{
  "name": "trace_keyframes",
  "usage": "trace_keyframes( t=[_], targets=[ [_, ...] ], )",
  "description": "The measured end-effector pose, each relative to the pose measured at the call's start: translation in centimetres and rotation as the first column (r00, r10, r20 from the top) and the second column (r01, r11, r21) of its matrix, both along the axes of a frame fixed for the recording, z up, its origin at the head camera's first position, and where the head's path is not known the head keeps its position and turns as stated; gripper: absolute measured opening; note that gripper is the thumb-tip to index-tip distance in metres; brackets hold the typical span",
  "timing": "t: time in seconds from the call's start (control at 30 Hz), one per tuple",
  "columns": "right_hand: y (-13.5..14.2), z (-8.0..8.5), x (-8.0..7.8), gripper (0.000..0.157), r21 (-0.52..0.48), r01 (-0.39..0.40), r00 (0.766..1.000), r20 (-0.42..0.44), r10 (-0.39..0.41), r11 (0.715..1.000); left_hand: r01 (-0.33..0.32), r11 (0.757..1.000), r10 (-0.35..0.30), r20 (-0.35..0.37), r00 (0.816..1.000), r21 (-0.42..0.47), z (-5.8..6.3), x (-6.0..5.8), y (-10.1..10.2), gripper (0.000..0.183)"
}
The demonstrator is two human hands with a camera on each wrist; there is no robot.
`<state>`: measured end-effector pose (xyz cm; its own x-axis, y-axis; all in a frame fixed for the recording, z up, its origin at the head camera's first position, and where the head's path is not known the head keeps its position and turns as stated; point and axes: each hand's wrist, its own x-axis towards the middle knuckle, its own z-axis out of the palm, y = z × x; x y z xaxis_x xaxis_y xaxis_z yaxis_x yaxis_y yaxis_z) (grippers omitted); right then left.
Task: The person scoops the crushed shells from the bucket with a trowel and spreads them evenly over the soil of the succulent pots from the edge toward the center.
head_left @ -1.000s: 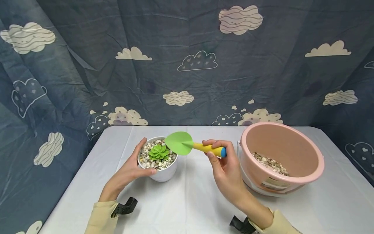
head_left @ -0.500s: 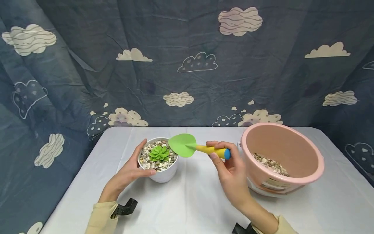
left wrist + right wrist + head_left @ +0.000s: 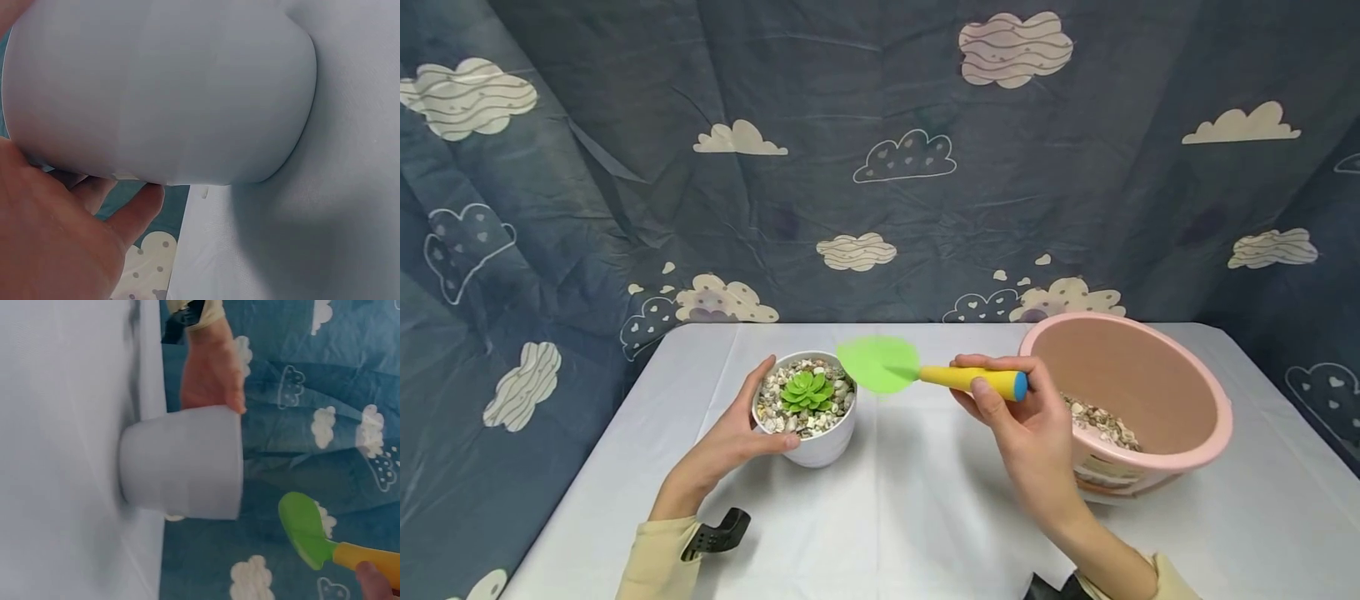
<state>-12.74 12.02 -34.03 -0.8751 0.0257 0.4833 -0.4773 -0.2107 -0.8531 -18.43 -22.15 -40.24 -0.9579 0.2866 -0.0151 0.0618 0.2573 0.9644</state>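
Observation:
My left hand (image 3: 721, 454) grips the side of a white flower pot (image 3: 823, 448), thumb at the near rim and fingers round the left side. Mixed pebbles (image 3: 827, 415) fill the pot round a green succulent (image 3: 807, 391). With my right hand (image 3: 1030, 433) I hold a toy trowel (image 3: 880, 364) by its yellow, blue-ended handle. Its green blade is raised level with the pot's right rim. In the left wrist view the pot wall (image 3: 169, 94) fills most of the picture. The right wrist view catches the green blade (image 3: 304, 528) apart from the pot.
To the right stands a pink bucket (image 3: 1138, 358) with pebbles (image 3: 1101, 423) at its bottom, partly behind my right hand. A white cloth covers the table (image 3: 880, 533). A dark curtain (image 3: 775, 208) with clouds hangs behind.
My right hand has drawn the trowel to the right, away from the succulent and towards the bucket. The left hand and the pot have stayed in place.

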Motion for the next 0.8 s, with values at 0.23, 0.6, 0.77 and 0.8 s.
trace_keyframes(
  t=[0.23,0.6,0.77,0.8],
  targets=[
    [2.2,1.8,0.6,0.029,-0.094,-0.014,0.996,-0.086,0.006,0.995,0.001,1.0,-0.001,-0.002,1.0,0.009,0.0,0.0,0.0,0.114],
    [7.1,4.2,1.2,0.035,-0.321,-0.049,0.993,-0.115,0.012,0.946,0.011,0.999,-0.011,-0.007,1.0,0.045,0.0,0.1,0.0,0.115],
    [9.2,5.4,1.6,0.036,-0.341,0.108,0.986,-0.087,-0.145,0.934,0.005,0.999,-0.005,0.003,1.0,0.039,0.0,0.0,0.0,0.115],
    [9.6,5.6,1.6,0.037,-0.346,0.125,0.982,-0.094,-0.167,0.93,0.003,0.999,-0.003,0.007,1.0,0.037,0.0,0.0,0.0,0.115]
  ],
)
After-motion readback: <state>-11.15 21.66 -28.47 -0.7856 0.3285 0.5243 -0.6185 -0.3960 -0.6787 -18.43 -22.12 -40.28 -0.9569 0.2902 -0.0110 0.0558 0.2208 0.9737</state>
